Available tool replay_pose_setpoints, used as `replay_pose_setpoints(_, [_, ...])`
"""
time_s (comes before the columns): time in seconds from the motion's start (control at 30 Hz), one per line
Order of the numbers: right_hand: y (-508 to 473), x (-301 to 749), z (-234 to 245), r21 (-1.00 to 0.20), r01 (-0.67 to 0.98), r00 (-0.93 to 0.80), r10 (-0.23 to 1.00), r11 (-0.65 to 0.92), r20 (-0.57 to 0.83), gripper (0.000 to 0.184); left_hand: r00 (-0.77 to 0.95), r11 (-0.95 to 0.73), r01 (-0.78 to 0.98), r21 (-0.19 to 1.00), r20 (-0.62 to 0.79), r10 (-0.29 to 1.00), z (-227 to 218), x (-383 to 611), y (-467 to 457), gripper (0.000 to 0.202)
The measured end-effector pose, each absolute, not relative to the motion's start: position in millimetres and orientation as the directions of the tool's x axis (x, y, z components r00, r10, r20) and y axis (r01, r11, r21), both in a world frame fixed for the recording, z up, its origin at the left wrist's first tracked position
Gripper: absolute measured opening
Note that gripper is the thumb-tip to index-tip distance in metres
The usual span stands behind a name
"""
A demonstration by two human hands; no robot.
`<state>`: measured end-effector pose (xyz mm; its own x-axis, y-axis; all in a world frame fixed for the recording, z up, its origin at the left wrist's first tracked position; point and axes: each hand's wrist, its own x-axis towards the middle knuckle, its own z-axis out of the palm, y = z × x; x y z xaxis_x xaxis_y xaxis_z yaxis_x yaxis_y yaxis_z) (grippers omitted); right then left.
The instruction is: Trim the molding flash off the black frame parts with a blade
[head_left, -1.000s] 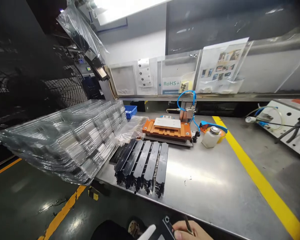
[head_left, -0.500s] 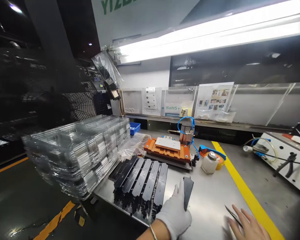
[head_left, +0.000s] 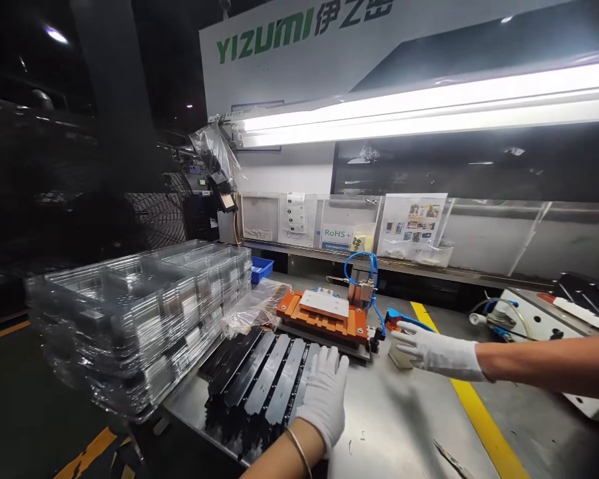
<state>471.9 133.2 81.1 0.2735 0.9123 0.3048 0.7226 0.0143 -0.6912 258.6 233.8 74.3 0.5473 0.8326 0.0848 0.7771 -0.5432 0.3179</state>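
Two white-gloved hands: left hand, fingers spread, lies flat steadying the row of long black plastic strips at seven o'clock, while right hand, fingers loosely open, reaches the small white bottle at center.

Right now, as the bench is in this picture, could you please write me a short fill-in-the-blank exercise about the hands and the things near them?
1. The person's left hand rests flat on the row of long parts, whose colour is ____.
2. Another person's gloved hand comes in from the ____ side, next to the white bottle.
3. The fixture behind the long parts is ____ in colour.
4. The tweezers lie on the ____.

Missing words: black; right; orange; table
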Motion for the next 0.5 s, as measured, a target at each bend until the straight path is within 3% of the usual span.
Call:
replay_pose_setpoints(0.07, [169.0, 473.4, 105.0, -0.699, 0.711, 0.235, 0.910, 0.079, 0.342, 0.038, 0.558, -0.555, 0.753, 0.352, 0.104, 0.823, 83.2, 238.6, 233.4, 0.081])
replay_pose_setpoints(0.13, [198.0, 478.0, 123.6, -0.700, 0.703, 0.202, 0.907, 0.128, 0.369, 0.026, 0.530, -0.537, 0.753, 0.380, 0.134, 0.837, 92.9, 210.0, 237.2, 0.071])
replay_pose_setpoints(0.23, [214.9, 483.9, 138.3, -0.695, 0.701, 0.172, 0.908, 0.159, 0.382, 0.042, 0.406, -0.450, 0.808, 0.381, 0.195, 0.893, 104.1, 154.2, 254.7, 0.062])
replay_pose_setpoints(0.37, [183.4, 479.9, 133.5, -0.696, 0.710, 0.209, 0.911, 0.109, 0.355, 0.039, 0.208, -0.266, 0.883, 0.387, 0.186, 0.960, 112.0, 81.4, 283.8, 0.071])
replay_pose_setpoints(0.5, [110.3, 461.5, 107.4, -0.681, 0.732, 0.309, 0.897, -0.011, 0.317, 0.052, 0.122, -0.151, 0.867, 0.475, 0.092, 0.988, 109.2, 45.4, 298.0, 0.066])
